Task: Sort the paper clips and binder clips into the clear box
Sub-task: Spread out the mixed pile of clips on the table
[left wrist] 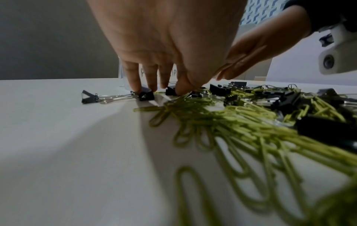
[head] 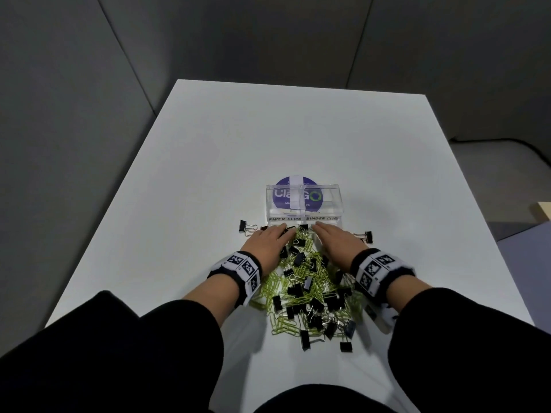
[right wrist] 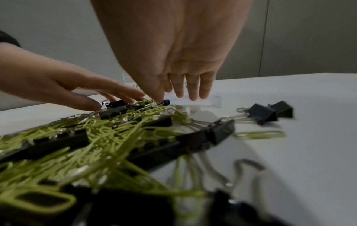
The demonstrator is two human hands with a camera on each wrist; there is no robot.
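A clear box [head: 335, 201] labelled PAPER CLIPS and BINDER CLIPS stands mid-table. In front of it lies a mixed pile of green paper clips [head: 275, 286] and black binder clips [head: 298, 259]. My left hand [head: 278, 234] lies flat over the pile's far left, and its straight fingertips [left wrist: 135, 87] touch a binder clip [left wrist: 145, 95]. My right hand [head: 323, 232] is spread flat over the pile's far right with its fingers [right wrist: 193, 93] straight just above the table. Neither hand holds anything.
Stray binder clips lie left [head: 246, 226] and right [head: 366, 235] of the box, and one paper clip [right wrist: 258, 135] sits apart. A purple round sticker [head: 281, 198] shows through the box. The white table [head: 208, 162] has grey walls behind it.
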